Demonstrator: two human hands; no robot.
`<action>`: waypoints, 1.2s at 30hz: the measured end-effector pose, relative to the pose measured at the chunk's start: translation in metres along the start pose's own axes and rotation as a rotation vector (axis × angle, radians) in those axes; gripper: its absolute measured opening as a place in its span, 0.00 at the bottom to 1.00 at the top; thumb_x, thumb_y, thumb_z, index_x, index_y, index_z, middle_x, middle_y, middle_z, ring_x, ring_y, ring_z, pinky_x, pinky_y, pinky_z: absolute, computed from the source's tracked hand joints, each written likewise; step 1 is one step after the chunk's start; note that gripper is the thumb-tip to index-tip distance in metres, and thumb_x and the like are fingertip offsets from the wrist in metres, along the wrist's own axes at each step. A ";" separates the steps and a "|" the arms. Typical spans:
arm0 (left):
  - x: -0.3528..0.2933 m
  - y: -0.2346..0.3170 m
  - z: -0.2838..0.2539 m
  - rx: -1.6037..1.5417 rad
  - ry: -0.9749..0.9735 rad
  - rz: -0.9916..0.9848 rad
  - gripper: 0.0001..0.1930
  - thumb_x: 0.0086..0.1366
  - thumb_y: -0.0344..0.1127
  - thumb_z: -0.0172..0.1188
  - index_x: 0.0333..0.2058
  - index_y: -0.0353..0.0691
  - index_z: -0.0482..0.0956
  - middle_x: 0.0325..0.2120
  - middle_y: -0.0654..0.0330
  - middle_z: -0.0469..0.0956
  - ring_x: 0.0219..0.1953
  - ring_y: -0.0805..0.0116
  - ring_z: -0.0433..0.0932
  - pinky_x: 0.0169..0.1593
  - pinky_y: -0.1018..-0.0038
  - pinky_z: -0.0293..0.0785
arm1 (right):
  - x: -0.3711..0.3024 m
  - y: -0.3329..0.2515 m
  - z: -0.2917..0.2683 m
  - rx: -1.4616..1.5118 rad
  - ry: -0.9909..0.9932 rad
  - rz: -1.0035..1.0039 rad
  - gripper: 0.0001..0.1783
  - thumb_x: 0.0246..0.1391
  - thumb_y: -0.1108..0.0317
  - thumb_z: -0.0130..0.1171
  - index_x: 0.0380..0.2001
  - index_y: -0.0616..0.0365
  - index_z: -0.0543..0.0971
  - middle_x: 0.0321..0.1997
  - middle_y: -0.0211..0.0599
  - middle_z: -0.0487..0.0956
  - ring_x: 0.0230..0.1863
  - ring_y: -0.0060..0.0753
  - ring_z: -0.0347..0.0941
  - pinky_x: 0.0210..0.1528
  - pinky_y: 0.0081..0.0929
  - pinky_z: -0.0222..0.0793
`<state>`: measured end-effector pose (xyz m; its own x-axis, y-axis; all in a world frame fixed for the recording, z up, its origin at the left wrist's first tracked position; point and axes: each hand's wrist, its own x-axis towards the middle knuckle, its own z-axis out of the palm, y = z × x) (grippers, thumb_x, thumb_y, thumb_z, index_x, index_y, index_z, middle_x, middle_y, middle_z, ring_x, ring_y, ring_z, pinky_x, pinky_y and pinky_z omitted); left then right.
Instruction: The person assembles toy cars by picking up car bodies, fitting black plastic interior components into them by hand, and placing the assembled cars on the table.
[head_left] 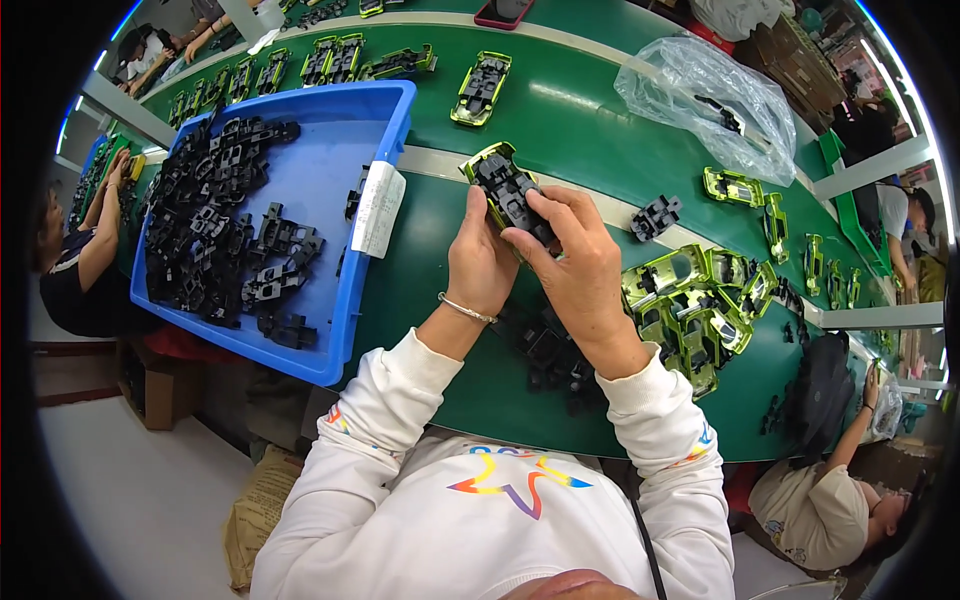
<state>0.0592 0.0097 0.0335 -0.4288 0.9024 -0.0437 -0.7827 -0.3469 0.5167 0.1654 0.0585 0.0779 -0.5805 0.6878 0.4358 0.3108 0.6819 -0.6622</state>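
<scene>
Both my hands hold one toy car body [497,172], a yellow-green shell with a black plastic insert seated in it, open side up. My left hand [478,255] is wrapped around its left side from below. On the right, my right hand [578,250] presses thumb and fingers on the black insert. Several loose black inserts [545,345] lie under my wrists, partly hidden by them. A pile of yellow-green car shells [690,300] lies right of my right hand. One black insert [655,218] sits apart, just above that pile.
A blue bin [345,120] with many black inserts stands at left, a white label on its rim. Beyond it, car bodies [482,88] line the green table [560,120]. A clear plastic bag [690,90] lies at far right. Other people work at both sides.
</scene>
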 end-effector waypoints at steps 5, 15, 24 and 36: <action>0.002 0.003 -0.010 0.003 -0.019 -0.002 0.26 0.79 0.52 0.30 0.58 0.38 0.66 0.51 0.55 0.75 0.53 0.62 0.75 0.58 0.64 0.72 | 0.000 -0.007 -0.004 0.036 -0.091 0.024 0.24 0.50 0.69 0.69 0.51 0.61 0.77 0.55 0.44 0.73 0.38 0.48 0.80 0.37 0.37 0.77; -0.003 0.003 -0.009 -0.007 -0.118 0.002 0.23 0.79 0.51 0.35 0.59 0.40 0.64 0.48 0.57 0.75 0.50 0.64 0.75 0.57 0.65 0.71 | 0.012 -0.025 -0.023 -0.042 -0.270 0.028 0.19 0.55 0.74 0.60 0.50 0.65 0.75 0.54 0.48 0.71 0.37 0.55 0.79 0.38 0.45 0.76; 0.004 -0.002 -0.010 0.210 0.039 0.062 0.21 0.67 0.32 0.49 0.58 0.41 0.63 0.45 0.59 0.73 0.46 0.68 0.75 0.54 0.69 0.73 | 0.007 -0.026 -0.023 -0.324 -0.251 -0.082 0.20 0.50 0.76 0.62 0.50 0.61 0.78 0.52 0.42 0.73 0.42 0.48 0.77 0.44 0.40 0.71; -0.005 0.007 -0.001 0.207 0.006 -0.005 0.21 0.70 0.36 0.47 0.60 0.39 0.63 0.50 0.56 0.74 0.54 0.64 0.74 0.59 0.66 0.70 | 0.002 -0.025 -0.029 -0.341 -0.258 -0.207 0.29 0.44 0.77 0.63 0.54 0.61 0.75 0.57 0.39 0.72 0.42 0.45 0.76 0.46 0.37 0.71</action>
<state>0.0554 0.0030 0.0362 -0.4288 0.9020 -0.0514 -0.6757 -0.2824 0.6810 0.1783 0.0496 0.1132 -0.8107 0.4743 0.3432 0.3734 0.8704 -0.3209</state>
